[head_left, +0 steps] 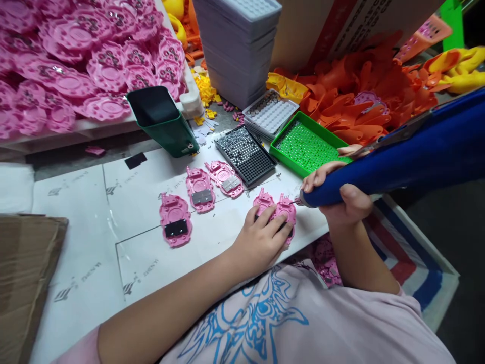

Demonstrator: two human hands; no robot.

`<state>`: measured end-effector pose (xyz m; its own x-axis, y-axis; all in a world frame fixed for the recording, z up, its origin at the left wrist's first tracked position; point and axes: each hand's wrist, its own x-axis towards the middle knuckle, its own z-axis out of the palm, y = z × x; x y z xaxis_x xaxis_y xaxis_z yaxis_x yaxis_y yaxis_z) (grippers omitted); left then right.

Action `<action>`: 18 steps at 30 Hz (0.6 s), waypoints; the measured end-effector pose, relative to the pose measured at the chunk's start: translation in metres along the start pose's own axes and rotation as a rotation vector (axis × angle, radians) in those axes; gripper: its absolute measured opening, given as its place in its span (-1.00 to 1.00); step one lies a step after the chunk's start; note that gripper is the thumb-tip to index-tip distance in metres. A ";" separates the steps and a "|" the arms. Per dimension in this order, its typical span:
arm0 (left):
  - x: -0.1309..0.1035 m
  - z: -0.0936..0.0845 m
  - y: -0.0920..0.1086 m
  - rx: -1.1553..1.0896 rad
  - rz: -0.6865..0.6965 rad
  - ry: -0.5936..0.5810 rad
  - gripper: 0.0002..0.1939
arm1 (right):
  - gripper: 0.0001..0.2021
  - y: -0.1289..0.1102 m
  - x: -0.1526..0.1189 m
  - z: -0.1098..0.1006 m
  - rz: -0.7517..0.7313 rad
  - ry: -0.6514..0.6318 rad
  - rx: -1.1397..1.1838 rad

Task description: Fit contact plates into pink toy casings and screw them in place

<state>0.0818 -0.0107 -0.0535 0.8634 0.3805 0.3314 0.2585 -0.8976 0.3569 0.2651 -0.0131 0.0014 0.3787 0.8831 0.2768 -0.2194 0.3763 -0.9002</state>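
while the right hand (pixel 349 206) grasps a blue power screwdriver (pixel 397 164), its bit at one o'clock on a pink plastic casing (pixel 285 208), the left hand (pixel 258 242) lies spread over that casing and a second pink casing (pixel 263 200) on the worktop (pixel 151 268). from there, three more pink casings (pixel 200 181) sit between nine and eleven o'clock, a black perforated tray (pixel 256 169) at twelve, a green tray (pixel 286 162) at one.

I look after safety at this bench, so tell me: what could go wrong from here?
The left hand rests on two pink pieces, its fingers close to the bit of the blue power driver; a slip might jab them.

The pieces lie side by side under that one hand, so one might shift.

The right hand appears near the corner of the green tray; a knock could scatter the small parts in it.
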 end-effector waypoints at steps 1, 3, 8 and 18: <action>0.000 0.001 0.000 0.005 0.000 0.006 -0.65 | -0.70 0.001 0.000 0.000 -0.010 -0.020 -0.012; 0.000 0.002 0.000 0.012 0.000 0.016 -0.67 | -0.70 0.002 0.000 0.000 -0.017 -0.072 -0.033; -0.002 0.004 -0.002 0.029 0.016 0.011 -0.67 | -0.74 0.006 0.000 -0.004 -0.049 -0.186 -0.081; -0.002 0.003 -0.005 0.009 0.042 -0.001 -0.64 | -0.84 -0.033 0.032 -0.015 -0.268 0.211 -0.107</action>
<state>0.0805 -0.0073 -0.0588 0.8743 0.3416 0.3448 0.2254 -0.9149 0.3350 0.2977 -0.0013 0.0347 0.5902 0.6754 0.4421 0.0040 0.5452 -0.8383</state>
